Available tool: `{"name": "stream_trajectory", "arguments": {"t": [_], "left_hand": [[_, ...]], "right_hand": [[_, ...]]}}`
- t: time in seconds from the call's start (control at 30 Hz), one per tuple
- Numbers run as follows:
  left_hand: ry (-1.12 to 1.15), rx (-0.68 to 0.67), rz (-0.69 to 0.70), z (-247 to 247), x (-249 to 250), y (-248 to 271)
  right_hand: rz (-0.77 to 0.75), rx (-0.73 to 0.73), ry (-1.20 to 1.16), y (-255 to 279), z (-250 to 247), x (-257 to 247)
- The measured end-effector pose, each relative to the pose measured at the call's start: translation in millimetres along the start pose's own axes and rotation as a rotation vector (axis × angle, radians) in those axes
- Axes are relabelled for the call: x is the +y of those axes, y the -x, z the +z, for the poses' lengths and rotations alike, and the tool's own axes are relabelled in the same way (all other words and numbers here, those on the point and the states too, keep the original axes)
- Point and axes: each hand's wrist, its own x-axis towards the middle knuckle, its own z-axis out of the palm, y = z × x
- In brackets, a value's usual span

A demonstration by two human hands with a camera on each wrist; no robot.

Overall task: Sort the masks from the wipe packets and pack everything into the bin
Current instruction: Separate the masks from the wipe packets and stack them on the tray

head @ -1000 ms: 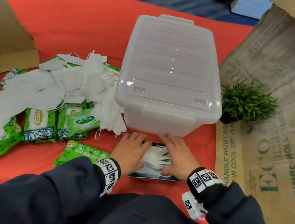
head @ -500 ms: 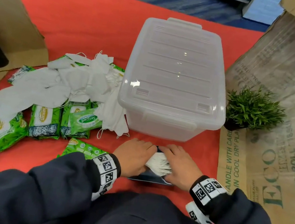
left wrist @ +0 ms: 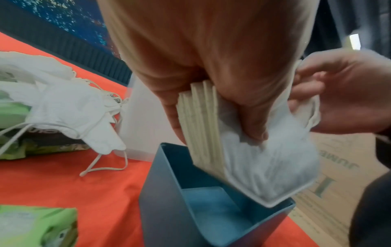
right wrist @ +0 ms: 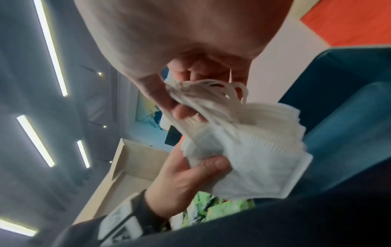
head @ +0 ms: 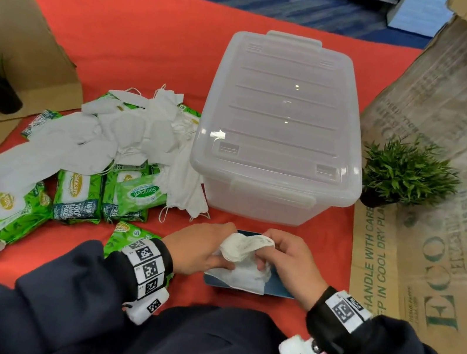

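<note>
Head view: both hands, left hand [head: 198,248] and right hand [head: 289,260], clutch mask stack [head: 240,258] between them

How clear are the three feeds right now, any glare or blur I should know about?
Head view: sharp, edges bowed by the wide lens, small glints on the bin lid. Left wrist: the mask stack fairly clear, background soft. Right wrist: motion-smeared, bright ceiling lights streaking.

The wipe packets [head: 141,194] read "Sanicare"; the cardboard [head: 414,269] reads "HANDLE WITH CARE", "JUMBO ROLL".
</note>
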Motion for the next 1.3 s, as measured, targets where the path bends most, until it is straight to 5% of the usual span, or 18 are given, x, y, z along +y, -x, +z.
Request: {"name": "stream_trajectory", "arguments": {"t": [0.23,0.33,0.43,0.53,0.6,0.73,1.0,1.3], "left_hand": [[0.104,0.018,0.049,-3,0,1],[0.13,0.013,0.064,-4,3,2],[0.105,0.034,0.071,-8,-2,7],[0.0,0.015,0.041,-2,-8,7],[-0.099,0.008,0.009,8,-10,1],[-0.237,0.097,-0.013,13,-2,-17],[-0.517,0.098,-0.019,34,-8,-40],[-0.45,0.202,0.023,50,-17,-34]], "right_hand": [[0.232,0.11,-0.726,10,3,-28],[0.233,0.066,-0.78,12,-6,-35],[0.138,-0.119,-0.635,16,-19,-35],[0.016,-0.225,0.087,3,-35,-15],[0.017,-0.153,0.32,-12,-36,3],[0.091,0.071,0.3,-38,-33,29],[0.286,0.153,0.431,-40,-29,70],[0.295,0.268,0.255,-36,-20,85]]}}
